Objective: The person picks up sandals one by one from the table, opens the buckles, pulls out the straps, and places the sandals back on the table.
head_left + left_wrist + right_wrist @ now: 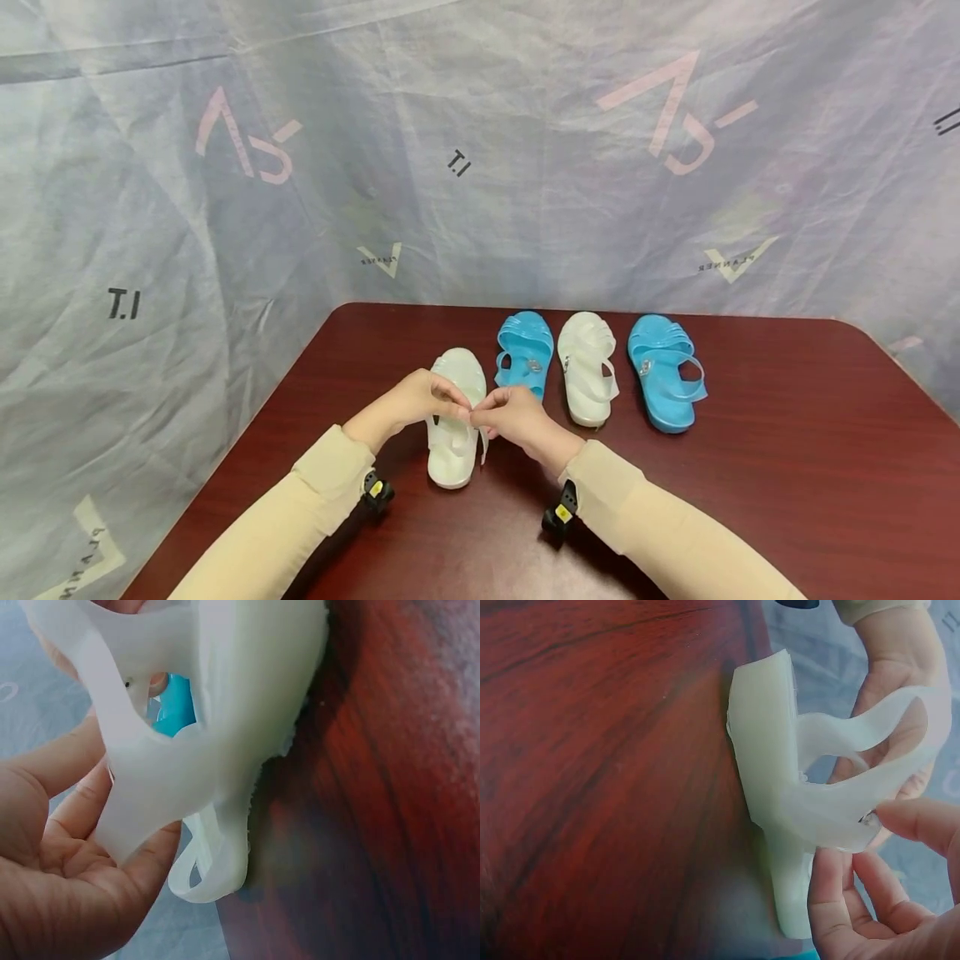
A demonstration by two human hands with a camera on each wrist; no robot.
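Observation:
A white sandal (450, 467) lies on the table with both hands above its middle. My left hand (422, 398) holds the sandal's strap from the left, thumb and fingers close to the other hand's fingertips. From the right side, my right hand (519, 417) pinches the strap beside a small metal buckle part (868, 817). In the right wrist view the strap (817, 814) is lifted and stands out from the sole (763, 735). The left wrist view shows a wide white strap piece (161, 784) against the left fingers. Whether the strap is fastened, I cannot tell.
Right of the hands stand a blue sandal (527, 329), another white sandal (588, 404) and a second blue sandal (670, 412), side by side on the dark red table (787, 467). A printed grey cloth (480, 208) hangs behind the table.

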